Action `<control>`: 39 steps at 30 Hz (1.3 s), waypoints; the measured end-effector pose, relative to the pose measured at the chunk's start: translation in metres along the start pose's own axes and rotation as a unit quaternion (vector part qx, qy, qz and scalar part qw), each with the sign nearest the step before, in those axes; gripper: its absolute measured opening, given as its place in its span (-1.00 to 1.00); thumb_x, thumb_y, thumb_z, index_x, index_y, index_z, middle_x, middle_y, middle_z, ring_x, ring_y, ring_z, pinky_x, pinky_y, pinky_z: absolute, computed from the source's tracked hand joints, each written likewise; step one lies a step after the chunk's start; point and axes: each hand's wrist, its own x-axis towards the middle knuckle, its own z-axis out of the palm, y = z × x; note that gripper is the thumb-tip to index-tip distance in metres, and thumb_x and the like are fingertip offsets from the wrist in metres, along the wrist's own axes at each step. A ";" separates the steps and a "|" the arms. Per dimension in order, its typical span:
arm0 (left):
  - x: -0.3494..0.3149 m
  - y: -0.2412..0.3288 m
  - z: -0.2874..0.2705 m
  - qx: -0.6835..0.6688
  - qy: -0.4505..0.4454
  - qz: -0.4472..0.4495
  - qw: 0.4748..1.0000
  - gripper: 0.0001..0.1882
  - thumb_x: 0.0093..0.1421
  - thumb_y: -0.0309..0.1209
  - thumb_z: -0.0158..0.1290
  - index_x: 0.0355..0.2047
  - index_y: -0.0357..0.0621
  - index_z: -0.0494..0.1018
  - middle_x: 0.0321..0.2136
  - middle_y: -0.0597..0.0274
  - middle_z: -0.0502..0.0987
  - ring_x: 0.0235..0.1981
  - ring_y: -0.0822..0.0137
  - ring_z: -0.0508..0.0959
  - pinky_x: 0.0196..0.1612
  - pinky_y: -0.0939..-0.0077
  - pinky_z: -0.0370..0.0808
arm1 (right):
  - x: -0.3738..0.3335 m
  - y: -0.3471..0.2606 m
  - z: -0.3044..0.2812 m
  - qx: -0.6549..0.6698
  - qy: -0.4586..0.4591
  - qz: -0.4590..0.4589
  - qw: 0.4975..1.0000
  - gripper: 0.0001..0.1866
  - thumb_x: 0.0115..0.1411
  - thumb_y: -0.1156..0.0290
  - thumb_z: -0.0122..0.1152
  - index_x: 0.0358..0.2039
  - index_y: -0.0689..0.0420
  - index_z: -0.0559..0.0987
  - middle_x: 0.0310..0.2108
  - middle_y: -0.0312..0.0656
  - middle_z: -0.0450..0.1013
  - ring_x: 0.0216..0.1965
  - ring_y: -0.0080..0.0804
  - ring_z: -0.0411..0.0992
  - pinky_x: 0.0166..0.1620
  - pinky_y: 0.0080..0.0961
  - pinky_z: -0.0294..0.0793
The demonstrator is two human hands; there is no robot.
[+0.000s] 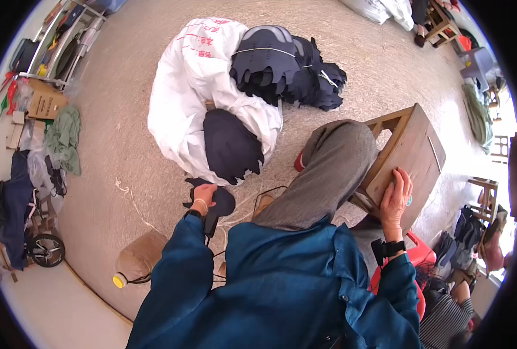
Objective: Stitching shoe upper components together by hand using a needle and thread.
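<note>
My left hand (204, 196) is closed around a dark, jagged-edged cut piece of fabric (225, 203), low beside the sack. My right hand (396, 198) lies flat on a wooden bench (420, 148), its fingers stretched over the top. In front of me on the floor is a large white woven sack (177, 99) with red print. A stack of similar dark pieces (229, 142) shows in its mouth. Against the sack's far right side lie bundles of dark cut pieces (270, 58), tied with white string.
A brown jug with a yellow cap (139, 256) stands left of my left arm. Loose white string (131, 200) trails over the floor. A red plastic stool (420, 254) is under me. Shelves (72, 41) and boxes (46, 99) line the left wall. Another person (448, 314) is at lower right.
</note>
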 end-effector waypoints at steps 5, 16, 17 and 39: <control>0.004 0.078 0.065 0.253 0.086 0.284 0.921 -0.47 0.03 0.02 0.34 -0.32 -0.26 0.57 -0.40 -0.02 0.62 -0.34 -0.02 0.63 -0.21 0.15 0.58 | 0.011 -0.003 -0.002 -0.002 0.002 -0.001 1.000 -0.52 0.16 0.61 -0.02 0.13 0.20 0.45 0.17 0.01 0.35 0.21 0.06 0.29 0.26 -0.09 0.23; 0.014 0.151 0.141 0.235 0.164 0.099 0.953 -0.25 0.02 0.12 0.29 -0.12 -0.42 0.53 -0.11 -0.36 0.58 0.01 -0.21 0.56 0.08 0.10 0.49 | 0.012 -0.008 -0.006 -0.011 -0.018 0.038 0.999 -0.53 0.17 0.60 -0.05 0.13 0.20 0.45 0.20 0.00 0.34 0.24 0.05 0.28 0.30 -0.10 0.19; 0.015 0.148 0.138 0.248 0.144 0.114 0.951 -0.28 0.03 0.10 0.28 -0.13 -0.42 0.53 -0.11 -0.34 0.58 0.01 -0.20 0.57 0.08 0.11 0.50 | 0.012 -0.008 -0.007 -0.011 -0.022 0.038 0.999 -0.52 0.17 0.61 -0.05 0.14 0.20 0.44 0.20 0.00 0.34 0.24 0.05 0.27 0.30 -0.10 0.19; 0.030 0.137 0.084 0.089 0.047 0.161 0.982 -0.78 0.08 -0.35 0.32 -0.28 -0.11 0.60 -0.35 0.17 0.61 -0.29 0.21 0.64 -0.32 0.21 0.64 | 0.013 -0.012 -0.009 0.004 -0.014 0.037 0.999 -0.50 0.10 0.66 0.00 0.11 0.23 0.44 0.17 0.02 0.33 0.24 0.09 0.26 0.30 -0.08 0.20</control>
